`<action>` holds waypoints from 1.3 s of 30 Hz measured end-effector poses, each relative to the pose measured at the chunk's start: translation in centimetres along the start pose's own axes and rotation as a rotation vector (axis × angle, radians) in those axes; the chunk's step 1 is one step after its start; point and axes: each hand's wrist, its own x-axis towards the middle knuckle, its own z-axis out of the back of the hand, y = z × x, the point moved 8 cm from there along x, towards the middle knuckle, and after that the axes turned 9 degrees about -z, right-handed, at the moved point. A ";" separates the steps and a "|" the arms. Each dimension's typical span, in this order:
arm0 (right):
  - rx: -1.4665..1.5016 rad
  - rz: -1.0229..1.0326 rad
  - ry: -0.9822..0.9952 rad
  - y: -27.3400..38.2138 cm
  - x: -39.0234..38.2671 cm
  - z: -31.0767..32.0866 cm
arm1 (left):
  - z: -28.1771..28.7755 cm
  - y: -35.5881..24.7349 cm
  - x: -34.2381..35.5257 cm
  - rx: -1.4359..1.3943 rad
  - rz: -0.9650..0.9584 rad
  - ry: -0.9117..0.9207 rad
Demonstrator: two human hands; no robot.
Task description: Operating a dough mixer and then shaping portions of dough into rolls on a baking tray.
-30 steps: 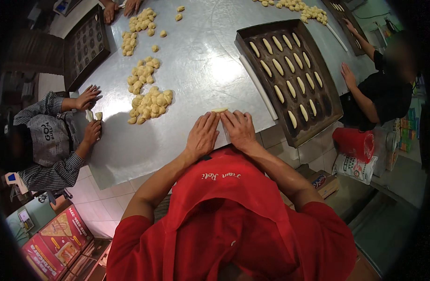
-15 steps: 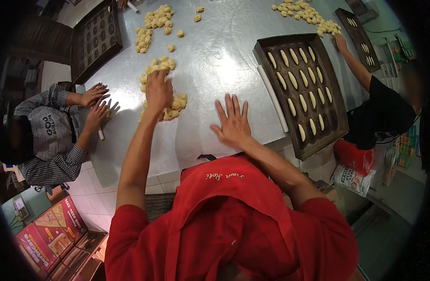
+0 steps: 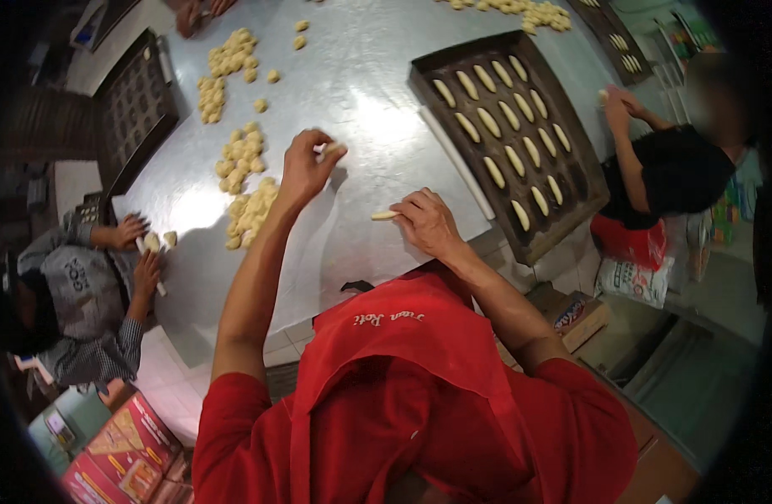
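Note:
My left hand (image 3: 310, 166) is raised over the metal table, fingers closed around a small piece of pale dough (image 3: 331, 149). To its right, my right hand (image 3: 429, 223) pinches one end of a rolled dough stick (image 3: 384, 216) close to the tabletop. Beside my left forearm lies a heap of yellowish dough balls (image 3: 250, 217), with another cluster of dough balls (image 3: 241, 158) just beyond. A dark baking tray (image 3: 568, 208) at the right holds several rows of dough sticks (image 3: 513, 160).
A white rod (image 3: 458, 163) lies along the tray's left side. At left, a co-worker (image 3: 83, 290) handles a rolling pin and dough; another person (image 3: 667, 168) stands at right. A second dark tray (image 3: 138, 109) sits at far left. More dough balls (image 3: 232, 52) lie farther back.
My left hand has left the dough heap and moved right with a dough piece. My right hand, flat with spread fingers before, now pinches a dough stick. The whole view has shifted.

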 end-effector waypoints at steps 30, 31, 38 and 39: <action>-0.213 -0.233 -0.235 -5.4 -0.1 2.4 | -9.0 -8.5 -15.0 0.538 -0.270 0.156; -0.209 -0.226 -0.228 -4.8 -0.8 1.9 | -8.4 -9.5 -15.2 0.617 -0.312 0.163; -0.007 0.245 -0.204 0.9 5.4 0.5 | -5.9 -3.4 -6.8 0.751 -0.191 0.056; -0.029 0.175 -0.239 0.9 6.5 1.1 | -5.8 -3.2 -7.0 0.753 -0.187 0.052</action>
